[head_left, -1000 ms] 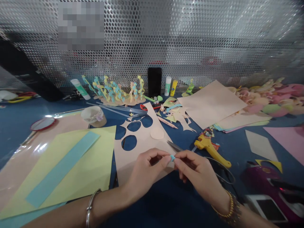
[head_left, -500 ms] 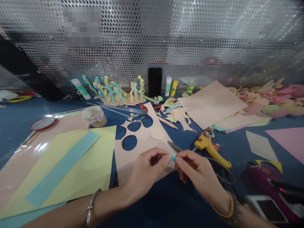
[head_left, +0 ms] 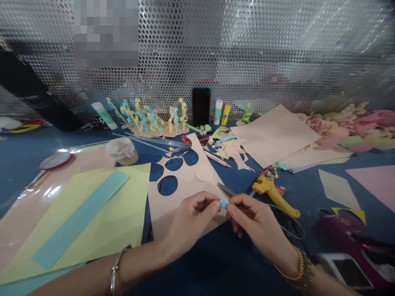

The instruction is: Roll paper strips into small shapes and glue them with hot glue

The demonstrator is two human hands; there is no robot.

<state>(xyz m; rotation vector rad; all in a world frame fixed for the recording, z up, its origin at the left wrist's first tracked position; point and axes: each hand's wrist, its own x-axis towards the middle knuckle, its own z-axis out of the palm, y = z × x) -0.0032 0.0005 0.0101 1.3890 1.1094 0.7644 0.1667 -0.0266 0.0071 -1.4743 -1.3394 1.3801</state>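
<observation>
Between both sets of fingertips is a small folded piece of blue paper (head_left: 224, 203). My left hand (head_left: 196, 216) pinches its left side, and my right hand (head_left: 254, 216) pinches its right side. Under and beyond my hands lies a pale pink sheet (head_left: 185, 197) with several round holes cut in it. A loose pale paper disc (head_left: 204, 173) rests on that sheet. Scissors (head_left: 226, 190) lie just past my right fingers, their handles hidden by the hand. To the right of them is a yellow hot glue gun (head_left: 274, 193).
A blue paper strip (head_left: 82, 218) lies on yellow paper (head_left: 132, 205) at left, near a paper cup (head_left: 121, 151). Twisted paper shapes (head_left: 148, 117), a phone (head_left: 201, 107) and glue sticks (head_left: 218, 112) stand along the perforated metal wall (head_left: 166, 49). A purple device (head_left: 342, 234) sits at right.
The blue paper piece has turned slightly between my fingertips and more of it shows. Both hands stay in nearly the same place.
</observation>
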